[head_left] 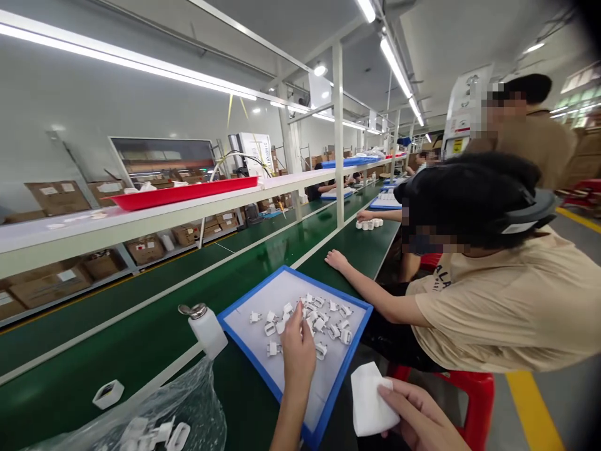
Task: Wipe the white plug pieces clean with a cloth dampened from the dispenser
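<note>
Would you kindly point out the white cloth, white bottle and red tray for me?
White cloth point(369, 404), head view: its visible face.
White bottle point(208, 334), head view: its body.
Red tray point(188, 195), head view: its long side wall.

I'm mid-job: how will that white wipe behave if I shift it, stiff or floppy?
The white wipe is probably light, since the right hand pinches it only near one edge. It looks thin and creased, so likely pliable, though its folded layers may give it slight stiffness.

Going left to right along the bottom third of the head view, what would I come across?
Loose white part, white bottle, left hand, white cloth, right hand, yellow floor stripe.
</note>
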`<state>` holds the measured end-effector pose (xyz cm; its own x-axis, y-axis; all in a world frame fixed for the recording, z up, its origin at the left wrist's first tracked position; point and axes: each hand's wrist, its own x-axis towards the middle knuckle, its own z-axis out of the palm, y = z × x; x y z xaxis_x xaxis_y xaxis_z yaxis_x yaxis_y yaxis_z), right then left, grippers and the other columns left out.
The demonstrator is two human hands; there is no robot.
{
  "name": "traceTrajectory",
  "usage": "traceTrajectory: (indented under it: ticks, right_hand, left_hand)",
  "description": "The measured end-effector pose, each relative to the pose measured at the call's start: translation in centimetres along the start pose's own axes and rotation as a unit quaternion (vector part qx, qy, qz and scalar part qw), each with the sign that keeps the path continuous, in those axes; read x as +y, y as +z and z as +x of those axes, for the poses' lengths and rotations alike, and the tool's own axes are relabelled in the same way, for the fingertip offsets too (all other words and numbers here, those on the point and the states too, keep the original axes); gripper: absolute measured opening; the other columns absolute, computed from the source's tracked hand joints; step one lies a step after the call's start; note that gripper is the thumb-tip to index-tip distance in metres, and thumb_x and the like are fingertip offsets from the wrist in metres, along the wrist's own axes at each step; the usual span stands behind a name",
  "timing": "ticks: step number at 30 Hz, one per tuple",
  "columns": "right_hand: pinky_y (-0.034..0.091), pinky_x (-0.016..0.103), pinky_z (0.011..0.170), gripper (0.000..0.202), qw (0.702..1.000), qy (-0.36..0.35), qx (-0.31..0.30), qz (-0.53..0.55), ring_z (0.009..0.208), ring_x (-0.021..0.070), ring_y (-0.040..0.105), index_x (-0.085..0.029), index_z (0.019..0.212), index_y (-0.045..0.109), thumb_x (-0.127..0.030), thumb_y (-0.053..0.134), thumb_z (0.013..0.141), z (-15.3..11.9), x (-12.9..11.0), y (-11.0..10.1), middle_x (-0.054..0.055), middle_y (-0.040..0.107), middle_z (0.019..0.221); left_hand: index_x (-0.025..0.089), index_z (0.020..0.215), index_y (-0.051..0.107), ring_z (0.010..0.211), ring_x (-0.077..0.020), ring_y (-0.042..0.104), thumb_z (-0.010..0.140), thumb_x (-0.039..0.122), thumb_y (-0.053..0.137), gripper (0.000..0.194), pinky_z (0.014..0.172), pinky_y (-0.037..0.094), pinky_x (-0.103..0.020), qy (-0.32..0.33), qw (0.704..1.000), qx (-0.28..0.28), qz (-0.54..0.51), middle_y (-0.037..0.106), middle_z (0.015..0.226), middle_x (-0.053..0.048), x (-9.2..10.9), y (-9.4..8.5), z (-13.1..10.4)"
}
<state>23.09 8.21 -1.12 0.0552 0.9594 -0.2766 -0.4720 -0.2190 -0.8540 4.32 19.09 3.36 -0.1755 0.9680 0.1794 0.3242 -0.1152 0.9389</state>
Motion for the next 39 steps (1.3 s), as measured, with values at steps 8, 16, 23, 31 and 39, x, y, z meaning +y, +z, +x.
traceTrajectory:
  ticks: [8,16,23,31,39]
  right_hand:
    - [0.048,0.028,0.079,0.049,0.983,0.031,-0.167,-0.067,0.08,0.0164,0.061,-0.021,0.099,0.08,-0.06,0.086,0.069,-0.8,-0.4,2.7,0.006,0.075,0.088]
    - [0.047,0.031,0.073,0.047,0.956,-0.046,-0.24,-0.163,0.08,0.0193,0.06,-0.021,0.109,0.076,-0.057,0.078,0.08,0.3,0.8,4.6,0.007,0.073,0.09]
    - [0.05,0.028,0.081,0.058,0.957,-0.055,-0.242,-0.153,0.09,0.0181,0.063,-0.029,0.134,0.064,-0.051,0.078,0.082,-0.8,0.4,5.4,0.003,0.069,0.099]
    - [0.058,0.023,0.078,0.013,0.778,-0.412,-0.273,-0.387,0.088,0.0161,0.07,-0.031,0.097,0.076,-0.022,0.066,0.094,-1.1,-2.1,4.2,0.004,0.068,0.096]
    - [0.059,0.023,0.074,0.024,0.646,-0.559,-0.286,-0.434,0.081,0.0154,0.07,-0.025,0.114,0.058,-0.011,0.061,0.096,-1.8,-0.9,6.3,0.003,0.074,0.09]
  left_hand:
    - [0.013,0.104,0.076,0.093,-0.0323,0.075,0.059,0.076,0.081,0.077,0.074,0.059,-0.035,-0.294,0.876,-0.035,-0.381,0.079,0.09,-0.015,-1.2,-1.5,-11.9]
    - [0.015,0.096,0.078,0.069,-0.0215,0.075,0.038,0.04,0.104,0.068,0.065,0.058,-0.028,-0.247,0.847,0.064,-0.467,0.079,0.073,-0.009,-0.6,-4.5,-13.5]
    - [0.015,0.087,0.08,0.073,-0.0309,0.078,0.041,0.056,0.099,0.064,0.065,0.06,-0.033,-0.206,0.879,0.107,-0.417,0.08,0.072,-0.014,-1.7,-3.7,-13.8]
    - [0.015,0.087,0.08,0.074,-0.0297,0.078,0.043,0.061,0.095,0.065,0.067,0.061,-0.031,-0.195,0.892,0.158,-0.376,0.081,0.074,-0.013,-1.5,-3.9,-13.7]
    - [0.016,0.095,0.077,0.078,-0.028,0.079,0.043,0.053,0.098,0.067,0.063,0.06,-0.027,-0.19,0.873,0.216,-0.394,0.082,0.081,-0.011,-3.2,-5.0,-13.8]
